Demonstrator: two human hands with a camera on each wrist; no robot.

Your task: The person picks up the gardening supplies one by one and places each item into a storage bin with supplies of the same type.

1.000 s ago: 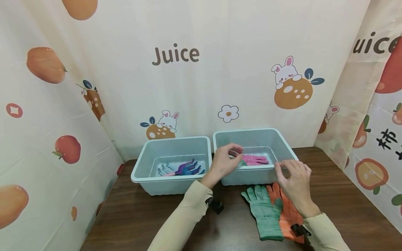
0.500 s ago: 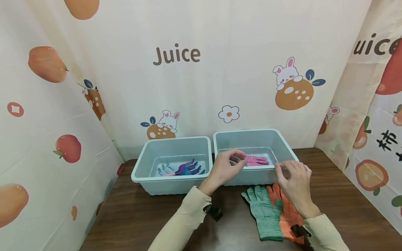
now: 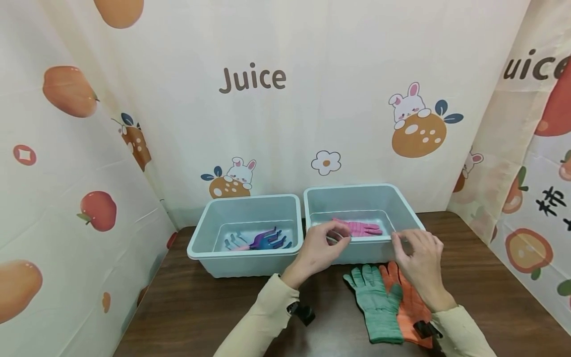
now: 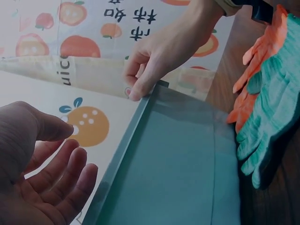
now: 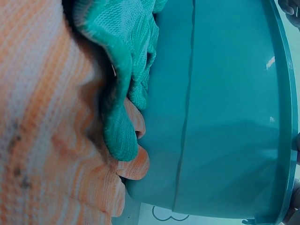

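In the head view my right hand (image 3: 419, 260) pinches the front right rim of the right grey-blue bin (image 3: 357, 249). The left wrist view shows that hand's thumb and fingers (image 4: 149, 70) at the bin's corner. My left hand (image 3: 322, 248) hovers by the front left rim, fingers loosely curved, with nothing between thumb and fingers in the left wrist view. A pink knit glove (image 3: 360, 228) lies inside this bin, partly hidden by the left hand. Below the right hand, a green glove (image 3: 376, 302) overlaps an orange glove (image 3: 408, 312) on the table.
A second grey-blue bin (image 3: 250, 265) stands to the left, holding purple and blue hand-rake-like tools (image 3: 266, 240). Both bins sit on the brown wooden table (image 3: 178, 317), close against a fruit-printed curtain (image 3: 276, 129) at the back.
My left hand has come down from above the right bin to its front rim, baring more of the pink glove. The right hand has stayed at the rim.
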